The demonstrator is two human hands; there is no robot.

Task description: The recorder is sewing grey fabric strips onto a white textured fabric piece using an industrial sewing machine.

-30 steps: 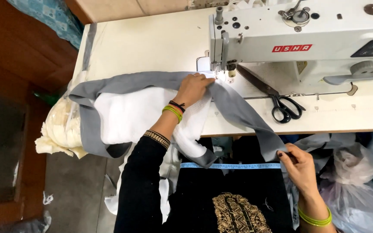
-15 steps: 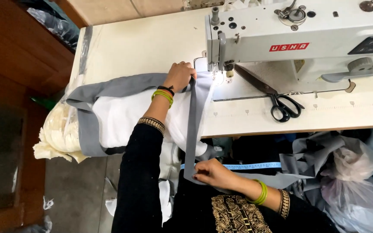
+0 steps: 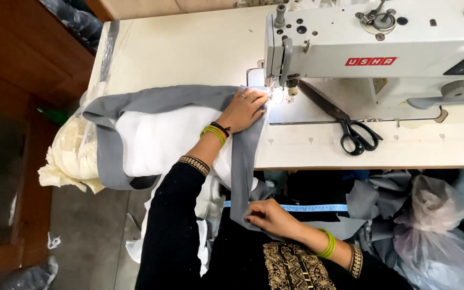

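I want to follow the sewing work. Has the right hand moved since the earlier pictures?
Yes. The right hand, pinching the grey fabric strip, went leftward, from below the black-handled scissors to below the needle.

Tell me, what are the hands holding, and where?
Right hand pinches the long grey fabric strip at its lower end; left hand presses it by the needle.

Pretty bright in here, soft even daylight on the pale table [image 3: 189,48], hardly any hard shadows. The sewing machine [image 3: 377,48] has a small lamp throwing a hot white glare spot right at the needle. The floor [image 3: 81,231] on the left goes dim and smeary.
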